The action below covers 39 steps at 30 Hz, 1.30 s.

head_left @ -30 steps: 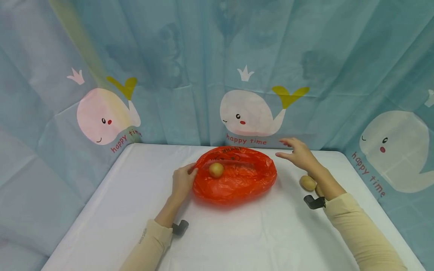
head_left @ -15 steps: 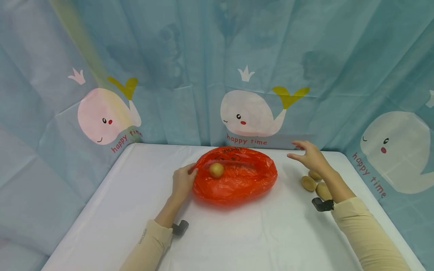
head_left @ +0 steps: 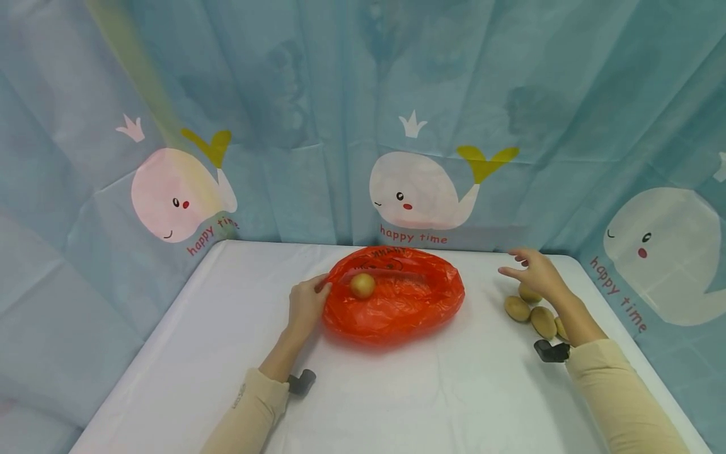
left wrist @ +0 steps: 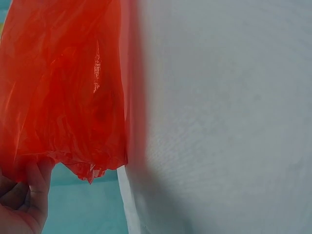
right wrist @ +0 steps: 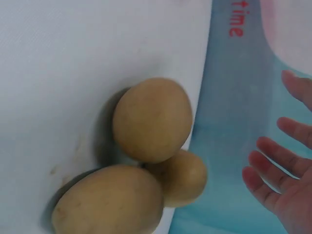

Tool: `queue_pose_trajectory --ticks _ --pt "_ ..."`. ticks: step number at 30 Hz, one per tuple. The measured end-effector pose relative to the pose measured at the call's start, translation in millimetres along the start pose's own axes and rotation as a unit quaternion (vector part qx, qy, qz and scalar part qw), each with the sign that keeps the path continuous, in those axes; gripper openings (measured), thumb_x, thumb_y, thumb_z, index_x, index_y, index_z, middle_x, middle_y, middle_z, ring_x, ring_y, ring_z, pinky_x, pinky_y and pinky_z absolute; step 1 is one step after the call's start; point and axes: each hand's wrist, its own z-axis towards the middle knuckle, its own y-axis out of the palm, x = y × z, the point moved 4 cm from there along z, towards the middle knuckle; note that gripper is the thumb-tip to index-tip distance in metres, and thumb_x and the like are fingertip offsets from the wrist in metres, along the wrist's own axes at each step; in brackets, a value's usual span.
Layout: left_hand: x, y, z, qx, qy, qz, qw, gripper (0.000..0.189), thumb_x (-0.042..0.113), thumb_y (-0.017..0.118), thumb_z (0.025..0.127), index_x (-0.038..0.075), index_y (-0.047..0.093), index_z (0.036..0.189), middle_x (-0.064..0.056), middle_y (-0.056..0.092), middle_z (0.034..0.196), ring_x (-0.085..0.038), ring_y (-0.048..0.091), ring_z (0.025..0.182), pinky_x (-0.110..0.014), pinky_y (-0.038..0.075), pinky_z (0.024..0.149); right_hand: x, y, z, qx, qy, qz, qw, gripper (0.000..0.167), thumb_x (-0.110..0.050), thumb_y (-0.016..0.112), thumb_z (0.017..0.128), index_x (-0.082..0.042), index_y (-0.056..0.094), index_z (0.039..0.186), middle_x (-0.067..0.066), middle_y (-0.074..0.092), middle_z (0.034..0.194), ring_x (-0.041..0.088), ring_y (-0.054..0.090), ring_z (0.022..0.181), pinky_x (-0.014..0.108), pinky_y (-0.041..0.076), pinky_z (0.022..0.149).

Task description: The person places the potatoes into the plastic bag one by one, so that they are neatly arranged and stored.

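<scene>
A red plastic bag (head_left: pixel 391 309) stands with its mouth spread on the white table, and one potato (head_left: pixel 362 285) is seen inside it. My left hand (head_left: pixel 306 309) pinches the bag's left rim between thumb and fingers; the left wrist view shows those fingers (left wrist: pixel 39 180) on the red film. Over at the right, my right hand (head_left: pixel 535 274) hovers with fingers spread, holding nothing. Below it lies a group of several potatoes (head_left: pixel 517 309). In the right wrist view a round potato (right wrist: pixel 152 120) sits against others, apart from the spread fingers (right wrist: pixel 280 156).
The white table (head_left: pixel 386 403) ends at a light blue curtain (head_left: pixel 317 176) printed with whales, which also hangs along both sides. Each wrist carries a small black camera mount, such as the left one (head_left: pixel 302 382).
My right hand has moved right and slightly toward me, from beside the bag to above the loose potatoes, uncovering more of them. The left hand and the bag have stayed in place.
</scene>
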Motion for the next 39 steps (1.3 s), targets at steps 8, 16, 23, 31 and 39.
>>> queue_pose_trajectory --ticks 8,16,23,31,39 --pt "-1.3 0.7 1.3 -0.001 0.003 0.008 1.0000 0.031 0.014 0.065 0.093 0.002 0.067 0.122 -0.017 0.071 0.116 -0.032 0.068 0.109 -0.042 0.056 0.092 21 2 -4.4 -0.024 0.049 -0.026 0.9982 0.078 -0.049 0.063 0.091 0.010 0.042 0.138 0.041 0.044 0.133 0.055 0.045 0.119 0.065 0.045 0.095" --pt "-1.1 1.1 2.3 -0.003 -0.007 0.009 0.9999 0.032 0.015 0.065 0.093 0.002 0.067 0.122 -0.016 0.071 0.116 -0.032 0.068 0.110 -0.042 0.056 0.092 38 4 -11.9 -0.046 0.074 -0.031 0.9957 0.078 -0.045 0.061 0.092 0.014 0.037 0.138 0.045 0.040 0.133 0.059 0.043 0.118 0.066 0.043 0.096" --pt "-0.3 1.2 1.3 -0.008 -0.013 0.007 0.9999 0.032 0.015 0.065 0.094 0.003 0.067 0.123 -0.016 0.071 0.118 -0.031 0.067 0.111 -0.041 0.056 0.093 48 7 -17.4 -0.050 0.106 -0.018 0.9929 0.079 -0.044 0.059 0.094 0.015 0.033 0.140 0.046 0.034 0.137 0.061 0.036 0.124 0.069 0.039 0.099" --pt "0.2 -0.1 1.1 -0.007 -0.008 0.006 0.9999 0.032 0.015 0.065 0.094 0.003 0.066 0.123 -0.016 0.070 0.118 -0.031 0.068 0.110 -0.042 0.056 0.091 51 12 -16.3 -0.056 0.142 -0.014 0.9881 0.072 -0.033 0.056 0.092 0.015 0.031 0.140 0.045 0.035 0.136 0.061 0.039 0.121 0.067 0.046 0.092" --pt "0.4 0.5 -0.2 -0.007 -0.004 0.000 1.0000 0.032 0.014 0.066 0.093 0.002 0.067 0.123 -0.016 0.071 0.116 -0.031 0.069 0.108 -0.042 0.057 0.090 54 18 -16.4 -0.050 0.146 -0.021 0.9879 0.066 -0.026 0.053 0.091 0.018 0.035 0.136 0.043 0.043 0.131 0.052 0.050 0.108 0.062 0.048 0.090"
